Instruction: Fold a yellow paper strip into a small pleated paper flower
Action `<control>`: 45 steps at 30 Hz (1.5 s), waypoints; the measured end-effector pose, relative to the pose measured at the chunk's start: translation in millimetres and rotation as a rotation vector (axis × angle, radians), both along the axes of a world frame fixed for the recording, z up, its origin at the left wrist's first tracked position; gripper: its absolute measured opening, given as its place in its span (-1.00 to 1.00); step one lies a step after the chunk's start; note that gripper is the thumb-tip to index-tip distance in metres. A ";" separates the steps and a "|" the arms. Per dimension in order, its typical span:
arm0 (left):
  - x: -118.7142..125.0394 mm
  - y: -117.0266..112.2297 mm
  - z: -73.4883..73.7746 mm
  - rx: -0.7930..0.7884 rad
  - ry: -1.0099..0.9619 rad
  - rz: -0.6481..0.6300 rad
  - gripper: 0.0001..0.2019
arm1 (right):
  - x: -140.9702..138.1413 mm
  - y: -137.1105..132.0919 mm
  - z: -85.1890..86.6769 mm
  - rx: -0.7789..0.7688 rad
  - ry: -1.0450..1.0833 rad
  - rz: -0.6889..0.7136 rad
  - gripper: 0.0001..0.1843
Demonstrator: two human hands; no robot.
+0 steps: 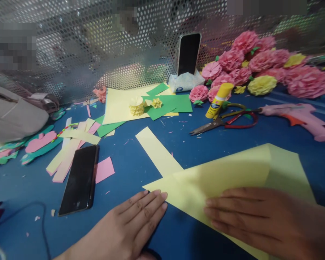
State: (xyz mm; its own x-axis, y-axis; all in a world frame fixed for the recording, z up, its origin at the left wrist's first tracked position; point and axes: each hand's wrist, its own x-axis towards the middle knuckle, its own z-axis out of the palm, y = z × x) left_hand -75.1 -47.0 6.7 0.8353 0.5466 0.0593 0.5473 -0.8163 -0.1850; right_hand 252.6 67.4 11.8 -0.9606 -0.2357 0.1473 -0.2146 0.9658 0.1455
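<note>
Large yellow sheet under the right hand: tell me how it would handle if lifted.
The large yellow sheet looks thin, so it should be light. Being broad, it would probably sag. Its narrow left point may bend easily.

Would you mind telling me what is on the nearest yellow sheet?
The right hand lies on the yellow sheet; fingers of the left hand overlap its pointed end. Paper beneath them is hidden.
</note>
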 end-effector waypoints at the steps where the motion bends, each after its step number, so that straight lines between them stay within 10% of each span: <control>1: -0.1 -0.4 -0.6 -0.004 -0.008 0.002 -0.27 | -0.2 -0.6 1.6 -0.001 -0.001 -0.001 -0.54; 45: 17.6 -6.4 -1.7 0.100 -0.021 0.035 -0.25 | 20.1 -33.7 7.0 -0.111 0.037 -0.252 -0.59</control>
State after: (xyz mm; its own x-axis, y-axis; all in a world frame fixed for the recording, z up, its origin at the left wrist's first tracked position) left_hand -57.5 -53.4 5.0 0.8139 0.5658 0.1318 0.5795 -0.7748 -0.2528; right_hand 272.7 33.7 18.8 -0.9804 0.0299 0.1947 0.0383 0.9985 0.0393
